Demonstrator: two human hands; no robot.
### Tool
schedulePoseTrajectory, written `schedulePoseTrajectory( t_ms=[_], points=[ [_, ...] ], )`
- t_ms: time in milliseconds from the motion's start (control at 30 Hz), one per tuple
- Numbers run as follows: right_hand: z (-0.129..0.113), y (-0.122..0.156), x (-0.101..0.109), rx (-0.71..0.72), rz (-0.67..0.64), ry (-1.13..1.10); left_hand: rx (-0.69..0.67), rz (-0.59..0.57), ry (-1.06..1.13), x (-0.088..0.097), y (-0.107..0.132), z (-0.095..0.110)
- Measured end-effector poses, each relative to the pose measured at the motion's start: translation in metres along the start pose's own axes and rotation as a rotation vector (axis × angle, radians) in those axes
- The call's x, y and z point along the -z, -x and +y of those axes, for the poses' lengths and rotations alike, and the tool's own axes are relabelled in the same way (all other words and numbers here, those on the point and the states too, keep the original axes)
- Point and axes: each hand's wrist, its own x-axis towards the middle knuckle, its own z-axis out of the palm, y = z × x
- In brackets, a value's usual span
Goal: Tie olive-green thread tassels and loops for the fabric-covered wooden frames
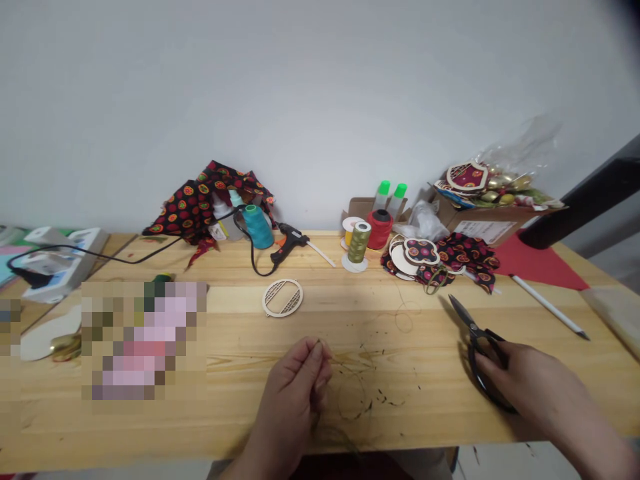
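Observation:
My left hand [297, 387] is low at the middle of the wooden table [240, 413], fingers pinched together on a thin olive thread [353, 397] that loops on the wood beside it. My right hand [530, 390] lies at the right with its fingers closed round the handles of black scissors [473, 330]; their blades lie on the table and point up-left. A round slotted wooden disc [283, 297] lies ahead of my left hand.
Along the back stand a teal thread spool [259, 227], a black glue gun [289, 241], olive [359, 243] and red [380, 229] spools, patterned fabric [200, 200], fabric-covered cut-outs [440, 257] and a cardboard box [487, 220]. A white stick [547, 307] and red paper [540, 263] lie right.

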Motion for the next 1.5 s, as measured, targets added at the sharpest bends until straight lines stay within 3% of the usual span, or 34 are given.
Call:
schedulePoseTrajectory(
  t_ms=[167, 267, 367, 433, 533, 633, 733, 933, 1067, 1267, 1500],
  points=[
    [0.002, 0.002, 0.004, -0.004, -0.004, 0.031, -0.010, -0.025, -0.002, 0.001, 0.000, 0.000],
    [-0.007, 0.008, 0.007, 0.016, 0.159, 0.000, -0.018, -0.033, -0.013, 0.002, 0.000, 0.000],
    [-0.038, 0.022, 0.006, 0.330, 0.410, -0.359, -0.010, -0.038, -0.023, 0.000, 0.001, -0.001],
    [-0.069, 0.035, 0.002, 0.617, 0.331, -0.672, -0.002, -0.052, -0.028, -0.002, 0.002, -0.002],
    [-0.115, 0.052, -0.007, 0.784, 0.141, -1.016, -0.001, -0.084, -0.037, -0.003, 0.003, -0.004],
    [-0.144, 0.061, -0.012, 0.773, 0.134, -1.178, -0.041, -0.073, -0.058, -0.002, 0.005, -0.003],
    [-0.155, 0.062, -0.012, 0.738, 0.179, -1.201, -0.090, -0.055, -0.120, -0.001, 0.005, -0.002],
    [-0.157, 0.062, -0.008, 0.694, 0.165, -1.096, -0.184, -0.096, -0.304, 0.000, 0.004, -0.004],
    [-0.155, 0.064, -0.008, 0.620, 0.147, -1.078, -0.248, -0.057, -0.446, -0.001, 0.006, -0.004],
    [-0.151, 0.060, -0.011, 0.571, 0.133, -1.108, -0.235, -0.090, -0.447, -0.001, 0.005, -0.005],
    [-0.151, 0.050, -0.013, 0.503, -0.066, -1.239, -0.224, -0.174, -0.486, 0.001, 0.006, -0.006]
  ],
)
